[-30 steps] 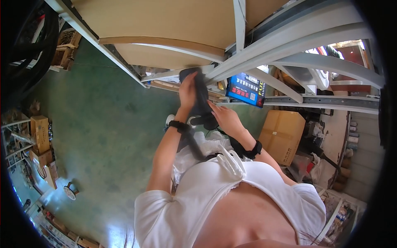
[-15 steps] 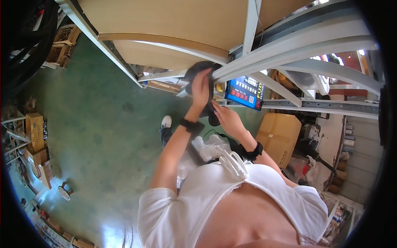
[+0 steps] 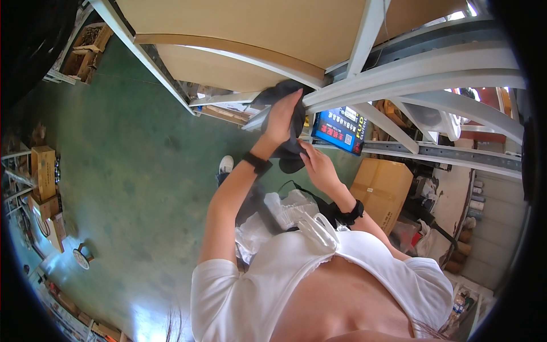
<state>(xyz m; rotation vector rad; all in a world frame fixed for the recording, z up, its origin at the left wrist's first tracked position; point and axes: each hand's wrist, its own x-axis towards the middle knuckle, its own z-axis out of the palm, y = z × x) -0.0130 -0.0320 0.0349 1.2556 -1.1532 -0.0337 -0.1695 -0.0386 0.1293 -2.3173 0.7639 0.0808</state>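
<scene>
A black cloth (image 3: 292,165) hangs in folds beside the end of a white metal shelf beam (image 3: 364,85). My left hand (image 3: 281,118) is at its upper part, fingers long and close together, with cloth bunched behind and beside them. The thumb side of that hand is partly hidden. Lower down, my right hand (image 3: 320,166) is closed on the right edge of the same cloth, its fingertips pinching the fabric. A black band circles each wrist. Right of the cloth, close to my right hand, a blue and black printed package (image 3: 339,130) rests on the shelf.
Tan boards (image 3: 239,28) sit in the white rack ahead. A large cardboard box (image 3: 380,191) stands low at right. White plastic wrapping (image 3: 285,208) lies below my hands. On the green floor (image 3: 142,171) at left stands a small round stool (image 3: 81,257), near shelves with boxes (image 3: 44,171).
My left hand has shifted slightly up and right along with the cloth. The right hand stays at the cloth's edge, a little further right. The whole view has shifted slightly.
</scene>
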